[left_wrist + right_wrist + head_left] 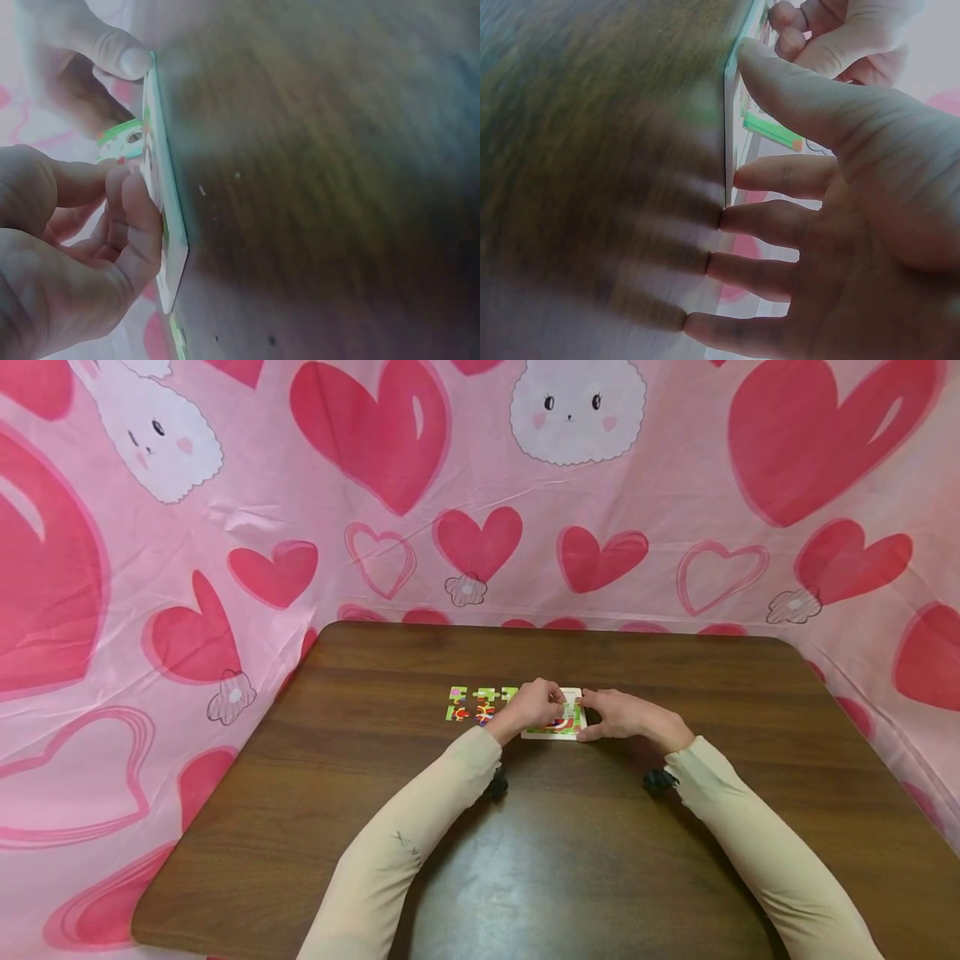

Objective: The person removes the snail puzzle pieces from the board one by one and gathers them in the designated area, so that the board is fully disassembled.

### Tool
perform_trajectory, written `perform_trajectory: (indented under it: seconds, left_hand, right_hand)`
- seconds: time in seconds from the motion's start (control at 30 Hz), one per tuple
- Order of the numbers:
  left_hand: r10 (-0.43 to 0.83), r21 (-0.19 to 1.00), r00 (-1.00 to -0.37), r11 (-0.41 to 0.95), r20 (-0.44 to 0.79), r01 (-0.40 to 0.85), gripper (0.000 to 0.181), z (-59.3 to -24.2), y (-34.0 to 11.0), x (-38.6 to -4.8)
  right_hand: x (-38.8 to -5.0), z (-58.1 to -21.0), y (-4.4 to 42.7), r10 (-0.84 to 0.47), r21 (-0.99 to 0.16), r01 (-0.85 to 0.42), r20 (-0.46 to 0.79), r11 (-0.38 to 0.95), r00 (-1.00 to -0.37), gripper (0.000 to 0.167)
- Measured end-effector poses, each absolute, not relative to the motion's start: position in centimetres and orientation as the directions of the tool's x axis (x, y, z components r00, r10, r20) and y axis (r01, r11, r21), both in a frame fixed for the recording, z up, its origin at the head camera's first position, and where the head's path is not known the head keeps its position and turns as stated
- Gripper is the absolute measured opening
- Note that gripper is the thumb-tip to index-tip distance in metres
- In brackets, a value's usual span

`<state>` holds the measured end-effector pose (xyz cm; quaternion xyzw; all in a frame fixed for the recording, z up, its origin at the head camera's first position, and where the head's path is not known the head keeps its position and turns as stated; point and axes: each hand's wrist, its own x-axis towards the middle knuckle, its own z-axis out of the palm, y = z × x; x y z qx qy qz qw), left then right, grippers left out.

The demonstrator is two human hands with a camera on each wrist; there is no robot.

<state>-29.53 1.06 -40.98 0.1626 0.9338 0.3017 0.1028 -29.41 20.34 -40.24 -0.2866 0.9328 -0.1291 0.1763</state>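
Observation:
A puzzle board (534, 735) with a white rim and a colourful picture lies flat on the brown table. My left hand (536, 706) is over its left part and pinches a green-edged puzzle piece (120, 139) between thumb and fingers. In the left wrist view the piece is tilted up above the board. At the board's right edge is my right hand (626, 713), fingers spread and fairly straight. Its thumb (795, 94) and forefinger touch the board's edge, while other fingertips rest on the table. My left hand hides much of the board's picture.
Several loose puzzle pieces (485, 713) lie to the left of the board, partly behind the left wrist. The wooden table (375, 668) has rounded corners. Pink cloth (517, 485) with hearts and animal faces hangs behind it and at the sides.

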Motion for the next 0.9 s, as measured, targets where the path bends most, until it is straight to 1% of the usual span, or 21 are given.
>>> perform_trajectory:
  seconds: [0.27, 0.5, 0.7, 0.9]
  left_hand:
    - [0.429, 0.658, -0.899, 0.703, -0.088, 0.271, 0.009, -40.5, 0.3, -29.6]
    - [0.477, 0.663, -0.874, 0.686, -0.098, 0.300, 0.013, -40.0, -1.4, -30.0]
    - [0.480, 0.669, -0.872, 0.681, -0.101, 0.298, 0.014, -39.6, -3.3, -30.3]
    - [0.458, 0.682, -0.879, 0.685, -0.132, 0.254, 0.013, -39.6, -5.3, -30.4]
  right_hand:
    - [-29.3, -40.3, 20.5, -0.595, -0.330, -0.512, -0.236, 0.793, -0.769, 0.075]
    - [-29.3, -40.2, 20.5, -0.590, -0.338, -0.502, -0.246, 0.796, -0.769, 0.070]
    - [-29.4, -40.4, 20.5, -0.586, -0.338, -0.499, -0.245, 0.798, -0.772, 0.068]
    - [-29.3, -40.4, 20.3, -0.582, -0.335, -0.495, -0.248, 0.802, -0.775, 0.069]
